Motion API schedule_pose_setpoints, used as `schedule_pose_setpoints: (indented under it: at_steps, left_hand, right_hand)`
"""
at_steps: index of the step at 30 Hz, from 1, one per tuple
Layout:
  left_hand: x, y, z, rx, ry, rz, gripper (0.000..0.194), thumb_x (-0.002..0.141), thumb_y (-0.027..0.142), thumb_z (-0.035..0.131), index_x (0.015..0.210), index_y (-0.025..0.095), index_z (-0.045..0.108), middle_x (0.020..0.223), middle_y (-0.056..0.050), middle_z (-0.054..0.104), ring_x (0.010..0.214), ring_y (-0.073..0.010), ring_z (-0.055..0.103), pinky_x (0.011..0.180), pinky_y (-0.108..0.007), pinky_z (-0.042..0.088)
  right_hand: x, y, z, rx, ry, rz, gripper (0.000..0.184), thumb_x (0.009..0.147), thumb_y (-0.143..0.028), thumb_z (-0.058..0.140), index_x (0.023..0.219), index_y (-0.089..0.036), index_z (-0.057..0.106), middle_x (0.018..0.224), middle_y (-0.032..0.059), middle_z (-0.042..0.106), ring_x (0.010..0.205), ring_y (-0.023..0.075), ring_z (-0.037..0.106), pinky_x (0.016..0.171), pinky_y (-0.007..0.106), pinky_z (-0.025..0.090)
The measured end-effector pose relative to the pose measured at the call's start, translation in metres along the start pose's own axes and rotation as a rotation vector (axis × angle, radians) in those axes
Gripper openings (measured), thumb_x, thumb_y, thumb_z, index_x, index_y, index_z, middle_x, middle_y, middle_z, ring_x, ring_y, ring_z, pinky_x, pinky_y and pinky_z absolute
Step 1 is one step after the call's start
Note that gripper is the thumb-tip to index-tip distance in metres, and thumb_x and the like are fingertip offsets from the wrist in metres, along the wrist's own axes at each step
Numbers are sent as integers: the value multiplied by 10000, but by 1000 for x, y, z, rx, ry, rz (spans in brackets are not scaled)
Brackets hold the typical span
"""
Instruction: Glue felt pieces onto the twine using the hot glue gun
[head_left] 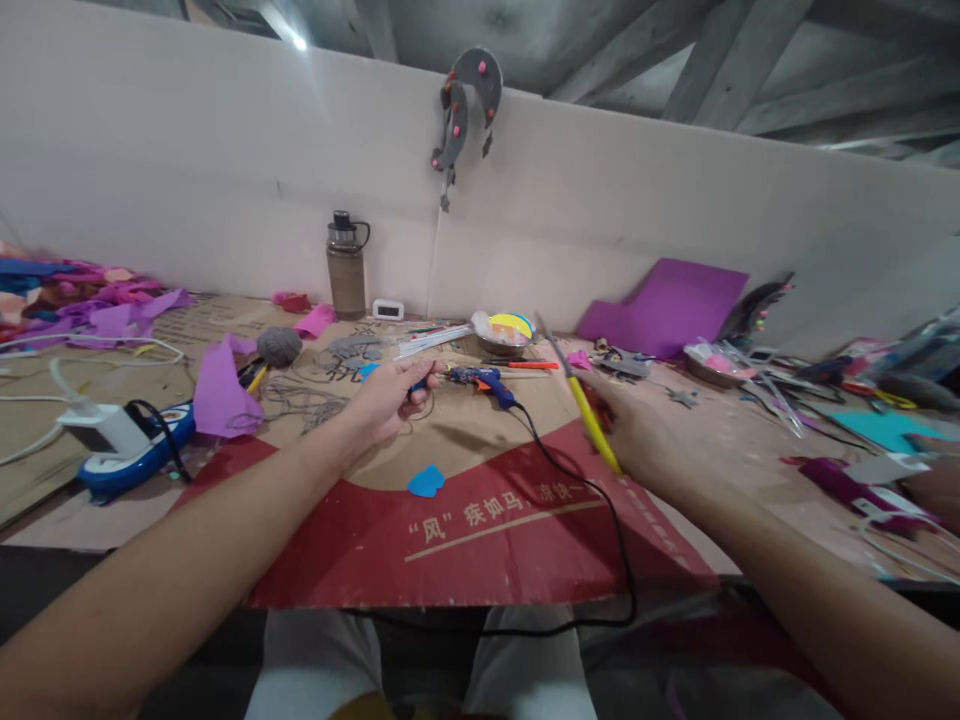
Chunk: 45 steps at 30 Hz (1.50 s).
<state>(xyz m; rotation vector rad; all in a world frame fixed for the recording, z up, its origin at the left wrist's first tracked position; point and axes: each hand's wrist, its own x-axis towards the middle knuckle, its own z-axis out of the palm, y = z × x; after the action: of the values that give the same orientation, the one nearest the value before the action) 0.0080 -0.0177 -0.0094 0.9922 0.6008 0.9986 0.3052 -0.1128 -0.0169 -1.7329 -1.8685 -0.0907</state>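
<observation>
My left hand [390, 400] is closed in a pinch on a small blue thing, too small to name, just left of the blue glue gun [484, 381] lying on the cardboard. My right hand [637, 430] is closed round yellow-handled scissors [581, 405], blades pointing up and away. A blue heart-shaped felt piece [426, 482] lies on the red-printed cardboard [480, 540] between my arms. The glue gun's black cord [592, 500] trails toward the table's front edge.
A brown water bottle [346, 265] stands by the white wall. Purple felt sheets [664, 305] and scraps [217, 390], a grey yarn ball [279, 345], a power strip [127, 445], a bowl of felt pieces [506, 335] and tools at the right crowd the table.
</observation>
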Motion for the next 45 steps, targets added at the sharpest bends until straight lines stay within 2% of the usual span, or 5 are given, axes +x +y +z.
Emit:
schedule_pose_setpoints:
  at_steps: [3,6,9,22,45]
  left_hand:
    - [0,2,1,-20,60,-10,140,786,212,676,757,83,630,612,7,540,395,5,374,370,-108,261]
    - [0,4,2,-39,52,-2,117,785,188,662,759,80,627,627,7,534,406,6,379,366,-100,249]
    - [-1,6,3,-52,10,15,106,803,185,630,779,81,625,628,6,519,424,-7,387,373,-107,253]
    - [-1,1,4,168,76,81,90,784,135,547,721,93,595,615,-8,508,441,-33,370,397,-159,224]
    - [-1,-1,3,318,75,118,164,797,222,546,673,117,565,620,-12,536,445,-38,361,419,-178,219]
  right_hand:
    - [1,-38,12,81,-60,-226,606,755,-122,466,1358,-179,436,1086,119,607,943,229,581,804,340,474]
    - [3,-66,21,53,-116,-261,513,784,-162,493,1298,-174,490,1018,109,602,838,213,569,759,336,470]
    - [5,-79,27,17,-83,-265,447,796,-180,509,1241,-148,530,1033,130,594,867,225,560,783,344,458]
    - [3,-74,41,-300,-87,-328,489,841,-268,532,1309,-134,500,1054,161,598,894,270,564,754,362,456]
    - [0,-76,38,-272,-134,-320,463,871,-273,488,1317,-149,494,996,132,643,761,213,593,657,315,434]
